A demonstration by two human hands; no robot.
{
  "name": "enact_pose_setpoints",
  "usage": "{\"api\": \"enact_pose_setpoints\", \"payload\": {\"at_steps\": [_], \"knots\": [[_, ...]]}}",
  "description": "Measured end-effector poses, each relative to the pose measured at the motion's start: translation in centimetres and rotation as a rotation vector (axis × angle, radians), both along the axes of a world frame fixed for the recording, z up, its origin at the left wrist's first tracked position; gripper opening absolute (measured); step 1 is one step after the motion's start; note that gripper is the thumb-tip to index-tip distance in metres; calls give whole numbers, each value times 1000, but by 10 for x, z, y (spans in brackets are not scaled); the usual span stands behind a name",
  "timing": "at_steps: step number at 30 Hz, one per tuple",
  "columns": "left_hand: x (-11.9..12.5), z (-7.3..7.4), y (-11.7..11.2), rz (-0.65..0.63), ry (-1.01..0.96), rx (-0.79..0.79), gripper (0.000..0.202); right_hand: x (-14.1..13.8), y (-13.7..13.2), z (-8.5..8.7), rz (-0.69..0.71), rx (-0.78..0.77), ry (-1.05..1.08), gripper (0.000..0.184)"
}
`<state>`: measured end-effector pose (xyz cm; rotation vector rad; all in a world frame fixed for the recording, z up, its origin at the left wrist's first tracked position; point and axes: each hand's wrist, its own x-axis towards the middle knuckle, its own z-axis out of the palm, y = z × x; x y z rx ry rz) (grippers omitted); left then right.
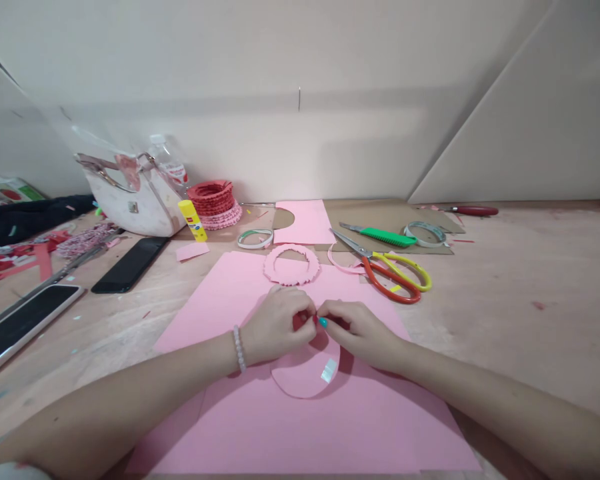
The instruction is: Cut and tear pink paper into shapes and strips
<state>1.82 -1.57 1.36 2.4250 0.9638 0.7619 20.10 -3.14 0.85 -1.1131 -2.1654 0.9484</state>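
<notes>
Both my hands meet over a large pink paper sheet (370, 427) on the wooden table. My left hand (276, 325), with a bead bracelet at the wrist, pinches the top edge of a round pink paper piece (303, 377). My right hand (356, 331) pinches the same edge from the other side, fingertips touching the left ones. The round piece carries a small strip of clear tape (329, 370) near its right side. A scalloped pink paper ring (291, 265) lies just beyond my hands.
Red-and-yellow scissors (390, 270), a green-handled knife (380, 235) and tape rolls (425, 233) lie right of centre. A glue stick (193, 220), stacked red paper rings (213, 200), a white handbag (130, 197), a black phone (130, 265) and a tablet (20, 327) sit left.
</notes>
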Motion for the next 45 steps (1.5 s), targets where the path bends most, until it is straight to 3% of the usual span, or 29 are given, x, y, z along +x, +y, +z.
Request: {"api": "enact_pose_setpoints", "payload": {"at_steps": [38, 45], "knots": [[0, 0, 1, 21, -3, -44, 7, 0, 2, 3, -12, -49, 51, 17], [0, 1, 3, -10, -61, -146, 11, 0, 1, 2, -19, -36, 13, 17]]}}
